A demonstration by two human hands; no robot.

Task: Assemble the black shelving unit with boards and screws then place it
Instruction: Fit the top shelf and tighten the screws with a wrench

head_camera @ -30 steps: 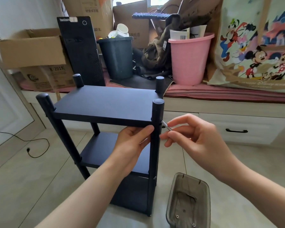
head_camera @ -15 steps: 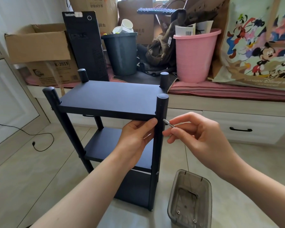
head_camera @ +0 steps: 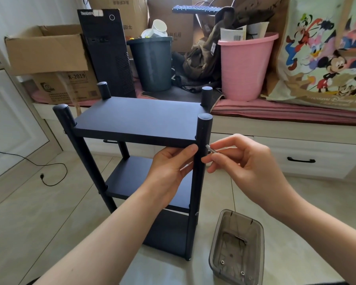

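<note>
Black three-tier wooden shelving unit (head_camera: pixel 140 120) upright on the tiled floor (head_camera: pixel 29 212), lowest board partly hidden by the forearm. Left hand (head_camera: pixel 171 167) grips its front-right post under the top board; right hand (head_camera: pixel 245 165) pinches a thin metal tool (head_camera: pixel 211 149), its tip meeting that post, its other end hidden in the fingers.

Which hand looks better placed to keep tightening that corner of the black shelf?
Right. The right hand already pinches the small silver metal tool, its tip at the black front post. The left hand grips that post under the black top board, bracing it.
</note>
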